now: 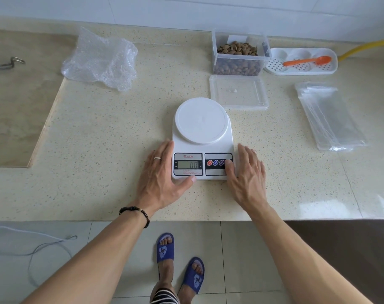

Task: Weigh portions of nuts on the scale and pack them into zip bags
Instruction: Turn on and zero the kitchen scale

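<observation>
A white digital scale [201, 121] sits at the middle of the counter with a bare round platform and a lit display. My left hand [162, 172] lies flat against its left side, thumb at the front edge. My right hand [245, 172] lies flat at its right side, thumb on the button panel. A clear tub of nuts [239, 54] stands open at the back right, its lid [238, 92] flat in front of it. A stack of clear zip bags [329, 115] lies at the right. An orange spoon [307, 61] rests in a white tray [274, 64].
Crumpled bubble wrap [101, 60] lies at the back left. A sunken beige area [17, 102] takes up the counter's left side. A yellow hose [362, 48] runs along the back right wall. The counter's front edge [77, 218] is just below my wrists.
</observation>
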The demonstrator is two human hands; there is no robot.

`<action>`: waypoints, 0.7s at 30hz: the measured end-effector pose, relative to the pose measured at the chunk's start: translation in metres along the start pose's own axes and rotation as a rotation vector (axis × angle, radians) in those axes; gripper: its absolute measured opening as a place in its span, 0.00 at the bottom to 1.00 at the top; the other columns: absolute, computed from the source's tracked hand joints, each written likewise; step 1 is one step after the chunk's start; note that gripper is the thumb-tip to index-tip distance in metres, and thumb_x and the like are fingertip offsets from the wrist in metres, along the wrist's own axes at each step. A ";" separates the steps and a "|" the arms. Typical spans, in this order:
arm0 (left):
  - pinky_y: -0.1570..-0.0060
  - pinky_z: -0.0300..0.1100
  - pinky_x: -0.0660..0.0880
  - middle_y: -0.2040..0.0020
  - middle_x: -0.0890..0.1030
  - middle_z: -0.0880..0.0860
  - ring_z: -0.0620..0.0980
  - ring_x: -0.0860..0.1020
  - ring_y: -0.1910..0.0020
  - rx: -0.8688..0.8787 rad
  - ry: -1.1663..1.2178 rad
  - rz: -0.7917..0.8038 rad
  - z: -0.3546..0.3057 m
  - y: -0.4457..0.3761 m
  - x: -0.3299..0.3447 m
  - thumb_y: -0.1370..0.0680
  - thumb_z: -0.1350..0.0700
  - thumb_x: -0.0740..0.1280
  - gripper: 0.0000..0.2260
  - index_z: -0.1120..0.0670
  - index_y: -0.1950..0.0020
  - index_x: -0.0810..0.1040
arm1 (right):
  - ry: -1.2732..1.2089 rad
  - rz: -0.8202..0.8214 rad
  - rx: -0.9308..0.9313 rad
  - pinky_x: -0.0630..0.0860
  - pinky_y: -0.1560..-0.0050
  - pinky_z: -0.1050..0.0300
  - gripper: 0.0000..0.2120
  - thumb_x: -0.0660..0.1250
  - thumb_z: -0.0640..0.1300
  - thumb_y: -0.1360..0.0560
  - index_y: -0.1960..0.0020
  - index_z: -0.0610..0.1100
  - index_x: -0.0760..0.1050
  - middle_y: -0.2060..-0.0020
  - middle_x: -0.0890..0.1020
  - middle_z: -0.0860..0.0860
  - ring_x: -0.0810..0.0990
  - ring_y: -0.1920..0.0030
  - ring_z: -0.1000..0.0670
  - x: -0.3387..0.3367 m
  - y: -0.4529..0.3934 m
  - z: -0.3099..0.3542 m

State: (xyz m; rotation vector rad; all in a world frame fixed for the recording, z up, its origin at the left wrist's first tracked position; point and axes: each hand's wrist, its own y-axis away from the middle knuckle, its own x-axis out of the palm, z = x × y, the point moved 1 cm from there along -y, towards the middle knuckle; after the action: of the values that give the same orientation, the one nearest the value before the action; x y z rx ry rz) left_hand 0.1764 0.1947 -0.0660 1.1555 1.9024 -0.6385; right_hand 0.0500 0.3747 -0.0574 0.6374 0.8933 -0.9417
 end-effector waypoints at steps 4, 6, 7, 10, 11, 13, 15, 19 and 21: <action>0.24 0.51 0.54 0.20 0.52 0.57 0.51 0.51 0.22 0.055 -0.046 0.023 -0.006 -0.006 -0.015 0.27 0.33 0.57 0.42 0.57 0.21 0.53 | 0.114 0.073 0.007 0.48 0.22 0.44 0.31 0.45 0.60 0.19 0.20 0.48 0.48 0.21 0.53 0.45 0.52 0.21 0.45 -0.014 0.000 0.002; 0.24 0.52 0.54 0.21 0.54 0.58 0.53 0.53 0.22 0.109 -0.104 0.033 -0.013 -0.016 -0.027 0.26 0.34 0.56 0.40 0.57 0.22 0.55 | 0.178 0.073 -0.008 0.46 0.22 0.43 0.33 0.40 0.64 0.20 0.20 0.49 0.47 0.20 0.51 0.46 0.50 0.21 0.46 -0.024 -0.006 0.007; 0.24 0.53 0.54 0.21 0.55 0.58 0.54 0.54 0.23 0.144 -0.133 0.034 -0.016 -0.023 -0.033 0.26 0.34 0.56 0.39 0.57 0.22 0.57 | 0.204 0.061 -0.020 0.45 0.22 0.43 0.35 0.37 0.65 0.22 0.20 0.49 0.47 0.20 0.50 0.46 0.49 0.21 0.45 -0.031 -0.010 0.011; 0.25 0.54 0.53 0.22 0.58 0.58 0.55 0.55 0.23 0.245 -0.227 0.035 -0.030 -0.046 -0.047 0.24 0.35 0.55 0.37 0.58 0.23 0.60 | 0.273 0.024 -0.051 0.41 0.23 0.45 0.38 0.33 0.65 0.25 0.20 0.49 0.46 0.20 0.48 0.47 0.47 0.21 0.45 -0.052 -0.024 0.022; 0.25 0.55 0.54 0.23 0.60 0.58 0.55 0.56 0.23 0.270 -0.255 0.030 -0.037 -0.055 -0.052 0.24 0.36 0.54 0.36 0.59 0.24 0.61 | 0.292 0.011 -0.056 0.40 0.24 0.45 0.38 0.32 0.65 0.25 0.20 0.49 0.45 0.20 0.48 0.47 0.47 0.21 0.45 -0.061 -0.029 0.024; 0.26 0.54 0.53 0.23 0.61 0.57 0.55 0.55 0.23 0.316 -0.288 0.030 -0.051 -0.073 -0.058 0.23 0.36 0.52 0.35 0.58 0.24 0.62 | 0.317 -0.017 -0.049 0.40 0.24 0.45 0.38 0.32 0.64 0.25 0.20 0.49 0.46 0.20 0.48 0.47 0.47 0.21 0.45 -0.079 -0.040 0.028; 0.25 0.52 0.47 0.22 0.59 0.56 0.54 0.52 0.22 0.352 -0.294 0.060 -0.066 -0.091 -0.064 0.23 0.36 0.48 0.35 0.57 0.22 0.59 | 0.330 -0.053 -0.035 0.40 0.24 0.45 0.38 0.33 0.64 0.25 0.20 0.49 0.47 0.20 0.49 0.47 0.47 0.21 0.45 -0.100 -0.049 0.030; 0.24 0.52 0.46 0.23 0.61 0.56 0.54 0.53 0.22 0.422 -0.289 0.074 -0.099 -0.129 -0.070 0.22 0.36 0.46 0.35 0.57 0.23 0.61 | 0.332 -0.098 0.010 0.40 0.24 0.45 0.35 0.36 0.63 0.23 0.20 0.49 0.49 0.20 0.49 0.47 0.46 0.20 0.46 -0.140 -0.075 0.023; 0.24 0.53 0.46 0.22 0.61 0.55 0.54 0.53 0.21 0.436 -0.283 0.087 -0.112 -0.148 -0.066 0.22 0.36 0.46 0.34 0.56 0.22 0.60 | 0.330 -0.118 0.027 0.42 0.23 0.44 0.35 0.35 0.63 0.24 0.20 0.49 0.50 0.20 0.50 0.47 0.47 0.20 0.46 -0.158 -0.089 0.016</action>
State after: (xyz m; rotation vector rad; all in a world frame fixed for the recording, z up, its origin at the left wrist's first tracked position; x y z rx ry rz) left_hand 0.0199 0.1786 0.0531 1.3244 1.5052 -1.1430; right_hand -0.0690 0.3858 0.0794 0.7841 1.2232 -0.9709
